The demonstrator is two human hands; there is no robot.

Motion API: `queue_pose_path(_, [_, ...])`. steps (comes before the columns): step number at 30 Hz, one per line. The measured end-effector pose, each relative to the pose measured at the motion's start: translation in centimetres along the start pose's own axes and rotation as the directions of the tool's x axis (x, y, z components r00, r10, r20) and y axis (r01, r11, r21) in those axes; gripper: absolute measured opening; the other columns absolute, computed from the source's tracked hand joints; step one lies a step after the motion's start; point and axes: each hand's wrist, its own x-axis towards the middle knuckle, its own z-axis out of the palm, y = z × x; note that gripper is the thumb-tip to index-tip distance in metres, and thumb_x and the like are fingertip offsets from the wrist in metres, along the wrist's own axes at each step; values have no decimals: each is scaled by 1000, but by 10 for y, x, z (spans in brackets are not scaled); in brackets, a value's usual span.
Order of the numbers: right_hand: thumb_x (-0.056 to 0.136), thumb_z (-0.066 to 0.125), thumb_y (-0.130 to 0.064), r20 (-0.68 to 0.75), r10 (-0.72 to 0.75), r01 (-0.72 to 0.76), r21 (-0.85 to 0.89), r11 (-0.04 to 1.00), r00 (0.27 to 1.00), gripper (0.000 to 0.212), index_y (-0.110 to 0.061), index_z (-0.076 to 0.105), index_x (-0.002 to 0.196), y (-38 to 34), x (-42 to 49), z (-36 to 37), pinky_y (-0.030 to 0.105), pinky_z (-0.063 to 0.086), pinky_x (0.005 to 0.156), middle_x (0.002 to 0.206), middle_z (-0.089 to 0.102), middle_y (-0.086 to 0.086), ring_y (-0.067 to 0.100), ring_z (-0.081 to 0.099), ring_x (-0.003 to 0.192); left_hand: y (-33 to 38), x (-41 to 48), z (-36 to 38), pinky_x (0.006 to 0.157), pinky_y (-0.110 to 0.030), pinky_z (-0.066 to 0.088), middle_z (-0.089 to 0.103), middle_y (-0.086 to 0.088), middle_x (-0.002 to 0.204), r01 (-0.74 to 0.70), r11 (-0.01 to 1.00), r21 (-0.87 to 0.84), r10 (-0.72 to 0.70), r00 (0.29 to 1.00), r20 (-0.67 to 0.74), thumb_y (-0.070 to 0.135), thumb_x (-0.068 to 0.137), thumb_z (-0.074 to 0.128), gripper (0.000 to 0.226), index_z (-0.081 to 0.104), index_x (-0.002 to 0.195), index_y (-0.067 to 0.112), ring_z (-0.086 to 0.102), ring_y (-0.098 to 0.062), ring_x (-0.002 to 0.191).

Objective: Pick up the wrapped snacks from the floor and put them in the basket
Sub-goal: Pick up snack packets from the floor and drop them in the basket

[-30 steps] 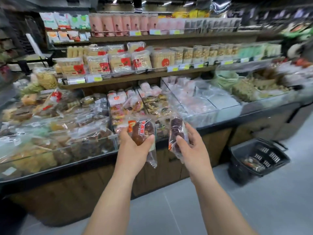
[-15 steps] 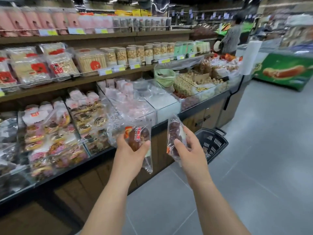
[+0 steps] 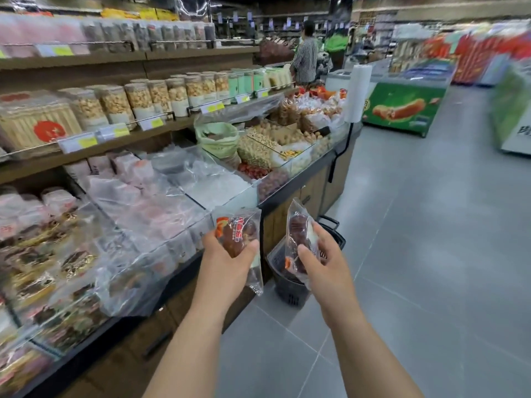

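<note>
My left hand (image 3: 227, 259) grips a clear-wrapped brown snack with a red label (image 3: 237, 232), held upright at chest height. My right hand (image 3: 324, 262) grips a second wrapped brown snack (image 3: 298, 234) by its lower half. Both hands are raised side by side in front of the counter. A black plastic basket (image 3: 290, 288) stands on the grey floor against the counter, just behind and below my right hand. Most of the basket is hidden by my hand and the snack; its handle (image 3: 330, 222) shows above.
A long snack counter (image 3: 290, 196) with bins of wrapped goods runs along the left, with shelves of jars (image 3: 161, 96) above. A person in a striped shirt (image 3: 306, 53) stands far down the aisle. A green freezer (image 3: 402, 107) sits at the right. Grey tiled floor (image 3: 431, 254) stretches ahead.
My view has swung right along the counter. The basket has come closer and now sits directly behind my right hand. Both hands keep holding their snacks.
</note>
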Motion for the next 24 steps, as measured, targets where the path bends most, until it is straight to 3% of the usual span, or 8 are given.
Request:
queue_pose_path(3, [73,59,-45,-54,14,-16,-22,1000,998,54,-61,46,124,3,35,14,46,49,98,131,55,-19,15,56,120,7,44,6,80,-25,37,44,7,114,5,1000,19,-6,999,47,38,88,62,68,23,141,18,44,-10,95])
queue_pose_path(6, [84,60,-36,-110,23,-28,-40,999,994,47,-63,45,120,4,62,22,47,49,97,132,54,-17,14,56,119,15,80,11,83,-25,38,46,4,122,-1,999,35,-3,995,98,38,89,61,70,20,143,20,43,-10,96])
queue_pose_path(9, [91,59,-25,-153,36,-40,-21,999,988,50,-62,44,121,6,83,25,47,50,96,130,56,-15,15,57,117,22,107,16,80,-25,38,47,6,116,-12,999,48,5,990,140,39,89,60,70,20,143,20,45,-10,94])
queue_pose_path(13, [91,60,-26,-196,41,-49,-38,998,980,51,-57,44,127,5,111,26,46,50,96,133,54,-14,16,57,117,29,138,28,82,-28,44,51,9,111,-41,998,55,32,985,167,40,88,62,68,24,140,19,54,-13,92])
queue_pose_path(18, [88,61,-31,-199,35,-42,-33,999,979,48,-69,44,112,2,145,19,46,51,94,130,55,-16,14,59,114,41,163,52,78,-25,36,51,6,112,-54,997,57,42,980,194,39,89,61,70,21,142,18,48,-10,87])
queue_pose_path(21, [80,60,-41,-194,37,-45,-34,998,980,50,-68,43,118,3,169,3,46,51,94,133,54,-16,15,57,117,49,179,79,78,-26,37,52,7,106,-52,997,57,40,980,195,39,88,62,67,23,139,17,50,-12,86])
queue_pose_path(24, [89,61,-29,-186,33,-38,-27,999,982,51,-57,43,128,6,196,-24,46,51,95,132,54,-15,13,58,115,58,193,111,77,-28,40,50,12,97,-52,998,43,43,982,186,38,87,63,68,24,139,17,53,-12,85])
